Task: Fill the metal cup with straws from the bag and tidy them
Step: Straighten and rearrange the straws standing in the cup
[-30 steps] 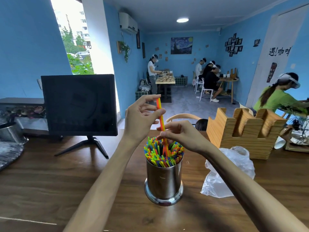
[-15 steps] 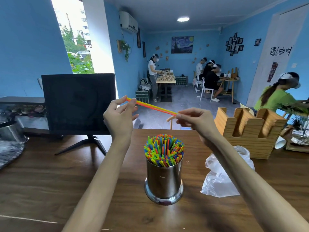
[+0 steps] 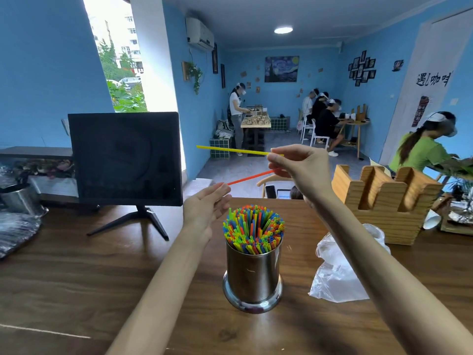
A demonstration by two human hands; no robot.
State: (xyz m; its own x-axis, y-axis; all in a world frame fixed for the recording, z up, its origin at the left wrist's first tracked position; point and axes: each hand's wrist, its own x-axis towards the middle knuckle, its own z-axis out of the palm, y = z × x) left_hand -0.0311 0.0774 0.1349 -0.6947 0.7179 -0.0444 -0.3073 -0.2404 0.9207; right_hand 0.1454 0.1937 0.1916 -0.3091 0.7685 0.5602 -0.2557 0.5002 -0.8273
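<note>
Yellow straw (image 3: 230, 150) and orange straw (image 3: 249, 177) fan from my right hand's (image 3: 302, 170) pinch, splayed for my loosely spread, empty left hand (image 3: 204, 208) to take above the crammed metal cup (image 3: 253, 275).

Yellow straw (image 3: 231, 150) & orange straw (image 3: 249, 177); silver cup (image 3: 253, 274); multicolour straws (image 3: 253, 230); blue walls (image 3: 48, 73).

We have 1 cam only, worn on the head, wide-angle, so no 2nd view overlaps. It looks fwd and slightly down across the wooden table (image 3: 76, 290). Both forearms reach in from the bottom edge; the metal cup (image 3: 253, 275) sits close, centre-low. Beyond, we see far into the blue room w/ edges bowed.
</note>
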